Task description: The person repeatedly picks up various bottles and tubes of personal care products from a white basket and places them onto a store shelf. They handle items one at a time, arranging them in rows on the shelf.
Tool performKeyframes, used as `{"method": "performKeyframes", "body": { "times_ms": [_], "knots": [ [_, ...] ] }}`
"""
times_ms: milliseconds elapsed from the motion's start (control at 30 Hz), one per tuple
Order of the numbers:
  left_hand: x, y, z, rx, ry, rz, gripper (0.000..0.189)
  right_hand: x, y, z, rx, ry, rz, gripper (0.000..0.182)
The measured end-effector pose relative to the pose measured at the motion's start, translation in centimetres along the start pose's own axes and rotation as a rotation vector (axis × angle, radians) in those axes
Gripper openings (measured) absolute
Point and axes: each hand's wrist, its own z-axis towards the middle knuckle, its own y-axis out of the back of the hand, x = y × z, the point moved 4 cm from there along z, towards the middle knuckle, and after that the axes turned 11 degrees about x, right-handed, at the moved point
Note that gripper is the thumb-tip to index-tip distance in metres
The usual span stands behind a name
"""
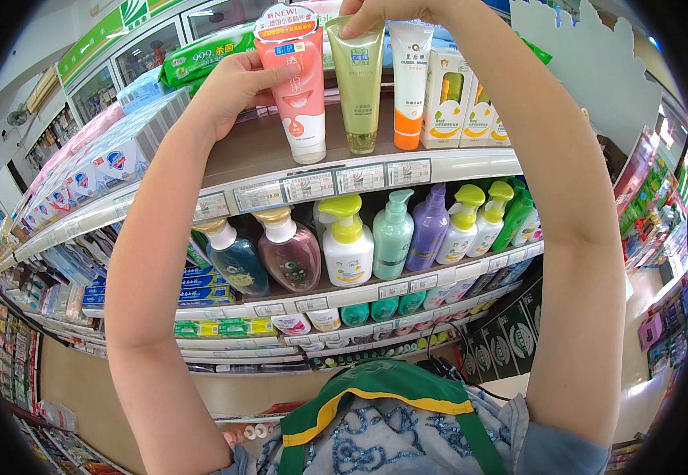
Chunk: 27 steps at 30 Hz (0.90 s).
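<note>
Both my arms reach up to the top shelf of a store rack. My left hand (pixel 234 89) grips a pink squeeze tube (pixel 303 113) by its left side, thumb across the front; the tube stands cap down at the shelf's front edge. Just right of it, a green translucent squeeze tube (pixel 358 89) stands cap down, with the thumb and fingers of my right hand (pixel 373 18) pinching its flat top end. A white tube with an orange cap (pixel 409 89) stands to the right of that, beside white and yellow cartons (pixel 446 113).
Boxed goods (pixel 115 157) line the top shelf at left, near a green wipes pack (pixel 207 56). Price labels run along the shelf edge (pixel 332 181). Below stand pump bottles, including a white one (pixel 348 252) and a purple one (pixel 429 231). A grey cardboard panel (pixel 587 77) rises at right.
</note>
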Motion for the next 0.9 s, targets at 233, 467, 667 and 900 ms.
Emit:
{"method": "performKeyframes", "body": {
  "times_ms": [233, 467, 667, 900],
  "knots": [
    [1.0, -0.3, -0.5, 0.028, 0.015, -0.024, 0.035, 1.3, -0.1, -1.1, -0.012, -0.015, -0.083, 0.027],
    [1.7, -0.9, -1.3, 0.051, 0.039, -0.032, 0.038, 2.6, -0.5, -0.9, -0.059, -0.003, -0.015, 0.037],
    [2.9, -2.0, -2.1, 0.086, 0.086, -0.051, 0.038, 3.1, -0.8, -0.2, -0.034, 0.040, -0.134, 0.036],
    [3.3, -2.0, -2.1, 0.108, 0.084, -0.086, 0.037, 3.0, -1.0, 0.3, -0.024, 0.015, -0.131, 0.036]
  ]
}}
